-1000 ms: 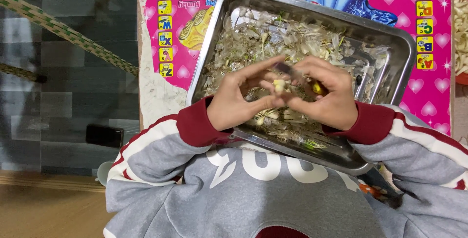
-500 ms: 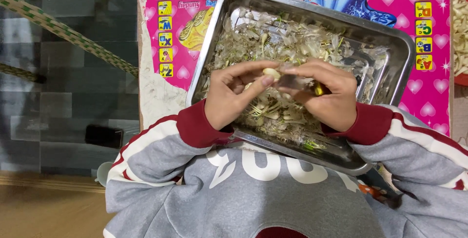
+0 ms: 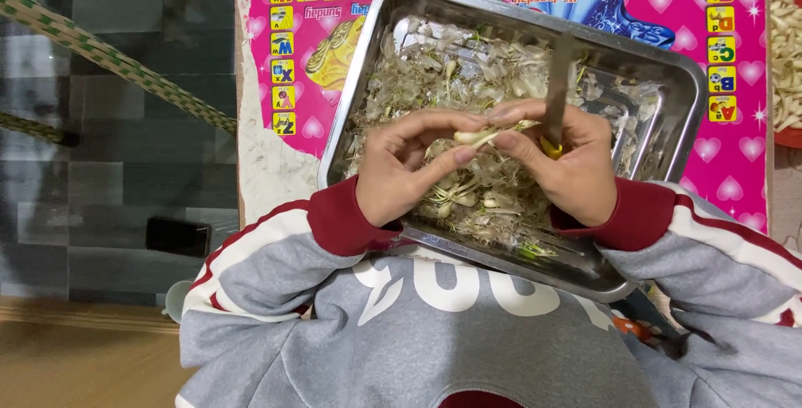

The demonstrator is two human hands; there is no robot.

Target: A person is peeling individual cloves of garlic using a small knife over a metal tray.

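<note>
Both hands hover over a steel tray (image 3: 668, 65) full of papery garlic skins and stalks. My left hand (image 3: 401, 170) pinches a pale garlic clove (image 3: 472, 136) between thumb and fingers. My right hand (image 3: 568, 162) touches the same clove with its fingertips and grips a small knife (image 3: 558, 82) with a yellow handle, blade pointing up and away. The hands meet at the clove above the tray's near half.
The tray rests on a pink children's alphabet mat (image 3: 735, 157). Peeled cloves fill a container (image 3: 785, 15) at the far right edge. A striped rope (image 3: 109, 57) crosses the dark tiled floor on the left, near a dark flat object (image 3: 177, 237).
The knife blade has swung upright from lying low between the hands. The clove is drawn out between the fingertips, and the hands have shifted slightly up over the tray.
</note>
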